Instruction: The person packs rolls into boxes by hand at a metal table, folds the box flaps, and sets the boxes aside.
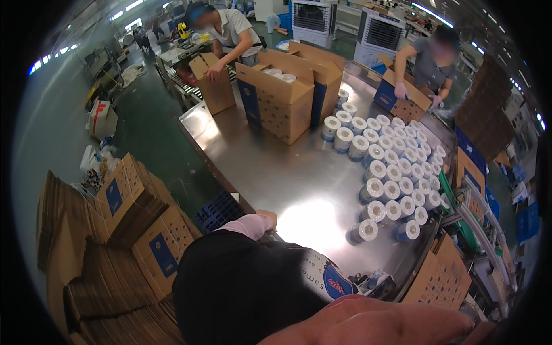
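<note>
My left hand [268, 219], below a pale pink sleeve or cuff, rests at the near edge of the metal table [253, 167]. Its fingers are mostly hidden, so their pose cannot be made out. A bare forearm [368, 321] of mine crosses the bottom of the view, and my right hand does not show. Many white paper rolls [391, 190] in clear and blue wrap stand on the right half of the table. One roll [364, 230] lies tipped near the front of the group.
Tall open cartons [275, 103] stand at the table's far side, one with rolls inside. Two co-workers handle cartons [214, 86] [401, 99] across the table. Stacks of flat cardboard [115, 270] lie at left, beside a dark blue crate [218, 210]. A green-edged conveyor [460, 215] borders the right.
</note>
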`<state>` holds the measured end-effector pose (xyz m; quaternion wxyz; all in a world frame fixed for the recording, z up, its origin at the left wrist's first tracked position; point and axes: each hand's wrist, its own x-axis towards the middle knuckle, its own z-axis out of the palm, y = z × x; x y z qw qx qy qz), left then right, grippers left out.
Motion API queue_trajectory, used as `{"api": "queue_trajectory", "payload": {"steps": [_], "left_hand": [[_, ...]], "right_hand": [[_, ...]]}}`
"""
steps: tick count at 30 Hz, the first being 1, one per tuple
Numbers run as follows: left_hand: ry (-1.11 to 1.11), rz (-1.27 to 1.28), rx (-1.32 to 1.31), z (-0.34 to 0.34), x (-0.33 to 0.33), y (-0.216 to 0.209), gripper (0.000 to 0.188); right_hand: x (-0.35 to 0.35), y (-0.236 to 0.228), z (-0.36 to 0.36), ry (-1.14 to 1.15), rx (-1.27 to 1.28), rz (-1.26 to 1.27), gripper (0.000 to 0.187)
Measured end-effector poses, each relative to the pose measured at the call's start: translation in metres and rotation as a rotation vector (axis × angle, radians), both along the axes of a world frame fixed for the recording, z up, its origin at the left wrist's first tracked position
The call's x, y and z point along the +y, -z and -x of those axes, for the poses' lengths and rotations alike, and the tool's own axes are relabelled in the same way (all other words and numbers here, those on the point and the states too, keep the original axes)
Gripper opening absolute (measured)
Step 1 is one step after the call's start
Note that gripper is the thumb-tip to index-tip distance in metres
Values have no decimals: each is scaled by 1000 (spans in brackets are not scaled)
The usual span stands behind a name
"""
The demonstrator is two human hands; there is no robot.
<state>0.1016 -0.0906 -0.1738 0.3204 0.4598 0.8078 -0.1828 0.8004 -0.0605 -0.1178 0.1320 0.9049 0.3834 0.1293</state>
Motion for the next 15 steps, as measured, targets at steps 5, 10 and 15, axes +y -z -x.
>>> {"api": "queue_trajectory", "payload": {"steps": [5,10,15], "left_hand": [[-51,-1,-21,7,-5,6,36],[-16,18,-134,2,4,-12,32],[89,15,-205,14,4,15,34]], "right_hand": [[12,-22,-3,-104,-126,42,26],[18,-103,-14,-212,-284,-24,29],[33,-216,30,-521,-192,-348,22]]}}
